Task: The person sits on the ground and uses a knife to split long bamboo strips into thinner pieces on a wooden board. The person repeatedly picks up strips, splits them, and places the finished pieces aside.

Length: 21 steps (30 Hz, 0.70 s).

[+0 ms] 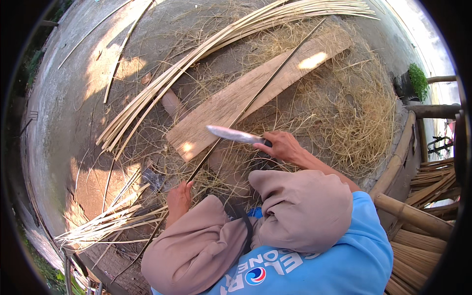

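My right hand (284, 147) is closed round the handle of a knife (232, 133). Its broad blade points left, just over the near end of a wooden plank (216, 111). Lower and to the left, my left hand (179, 198) is closed on a long, thin, dark strip (265, 84). This strip slants across the plank to its far right end and also runs on below the left hand. Whether the blade touches the strip, I cannot tell. My fingers partly hide the knife's handle.
Long pale split strips (194, 58) lie in a bundle beyond the plank. Curly shavings (351, 123) heap up on the right. More pale strips (110, 223) lie at lower left. A bamboo rail (408, 214) and a potted plant (418, 82) stand at the right.
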{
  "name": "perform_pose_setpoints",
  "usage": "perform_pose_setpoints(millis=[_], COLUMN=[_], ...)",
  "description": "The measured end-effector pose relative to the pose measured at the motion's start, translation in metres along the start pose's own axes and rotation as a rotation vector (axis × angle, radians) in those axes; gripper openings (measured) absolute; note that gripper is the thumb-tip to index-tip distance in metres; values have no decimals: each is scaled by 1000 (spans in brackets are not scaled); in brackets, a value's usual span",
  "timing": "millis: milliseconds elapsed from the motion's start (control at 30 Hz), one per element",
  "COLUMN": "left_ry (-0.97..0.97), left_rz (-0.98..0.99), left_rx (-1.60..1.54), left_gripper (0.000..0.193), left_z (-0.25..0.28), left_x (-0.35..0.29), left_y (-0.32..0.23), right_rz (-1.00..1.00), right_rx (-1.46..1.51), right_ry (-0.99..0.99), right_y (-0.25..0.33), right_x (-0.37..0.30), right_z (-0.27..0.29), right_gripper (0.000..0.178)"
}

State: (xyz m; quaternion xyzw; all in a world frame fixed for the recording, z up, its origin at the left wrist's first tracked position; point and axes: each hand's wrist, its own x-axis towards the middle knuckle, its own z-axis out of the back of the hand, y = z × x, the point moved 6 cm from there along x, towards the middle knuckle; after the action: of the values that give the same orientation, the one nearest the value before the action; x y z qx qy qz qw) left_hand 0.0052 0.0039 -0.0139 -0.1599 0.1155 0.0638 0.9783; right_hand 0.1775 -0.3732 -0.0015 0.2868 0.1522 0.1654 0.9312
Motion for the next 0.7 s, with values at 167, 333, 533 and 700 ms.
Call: perform_pose_setpoints(millis=[167, 333, 533, 700], left_ry=[62, 237, 273, 93], left_rz=[69, 233, 329, 175], left_rx=[68, 122, 2, -264], left_gripper=[39, 36, 40, 44], left_z=[-5, 14, 25, 29], left_x=[-14, -61, -121, -69], left_y=[16, 62, 128, 95], right_rz=[-385, -248, -366, -407], right_rx=[49, 5, 4, 246], right_ry=[-292, -123, -186, -265], right_y=[-96, -68, -116, -112], right_x=[41, 31, 47, 28], right_z=[86, 58, 110, 50], right_gripper=[70, 72, 75, 75])
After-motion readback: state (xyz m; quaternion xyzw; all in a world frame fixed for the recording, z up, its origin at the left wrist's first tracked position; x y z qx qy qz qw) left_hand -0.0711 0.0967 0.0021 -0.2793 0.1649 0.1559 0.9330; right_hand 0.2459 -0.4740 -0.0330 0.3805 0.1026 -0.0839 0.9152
